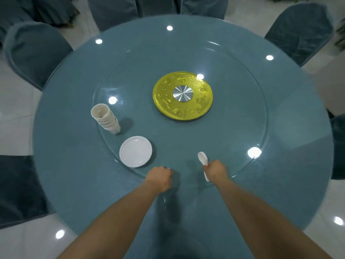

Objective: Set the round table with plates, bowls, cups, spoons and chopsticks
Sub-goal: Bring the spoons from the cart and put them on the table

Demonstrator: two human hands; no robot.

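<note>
A white spoon sticks up out of my right hand, which is shut on its handle above the near edge of the glass turntable. My left hand is closed in a fist just left of it; a small white bit shows at its fingertips, and what it is cannot be told. A white plate lies on the turntable to the left of my left hand. Behind the plate stands a leaning stack of several white cups.
The round table has a teal cloth. A yellow disc with a metal hub marks the turntable's centre. Teal-covered chairs ring the table at the left, back and right. Ceiling lights reflect off the glass.
</note>
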